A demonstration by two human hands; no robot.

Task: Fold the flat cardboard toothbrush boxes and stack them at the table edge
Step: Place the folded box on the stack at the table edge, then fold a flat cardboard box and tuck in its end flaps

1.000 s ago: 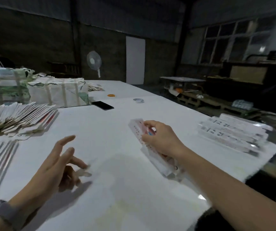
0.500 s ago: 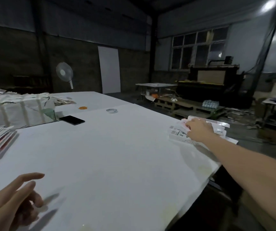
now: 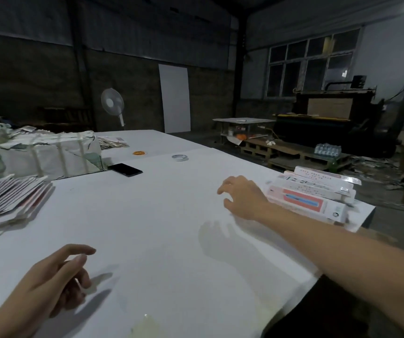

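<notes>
White-and-pink folded cardboard toothbrush boxes [image 3: 317,191] sit stacked at the right edge of the white desk [image 3: 147,228]. Beside them the right hand [image 3: 243,197] hovers loosely spread and empty; the left hand [image 3: 54,276] is relaxed, holding nothing. Stacking looks done, so next comes picking a fanned flat box blank [image 3: 8,193] at far left.

White surface [image 3: 162,215] carries a stack of white folded boxes [image 3: 317,193] at 3 o'clock, the nearest printed with a salmon-pink panel and blue strip. A black phone [image 3: 125,169], an orange ring [image 3: 139,153] and a pale grey tape roll [image 3: 179,157] lie toward 12; white flat cartons [image 3: 6,196] with red-striped edges fan at 9.
</notes>
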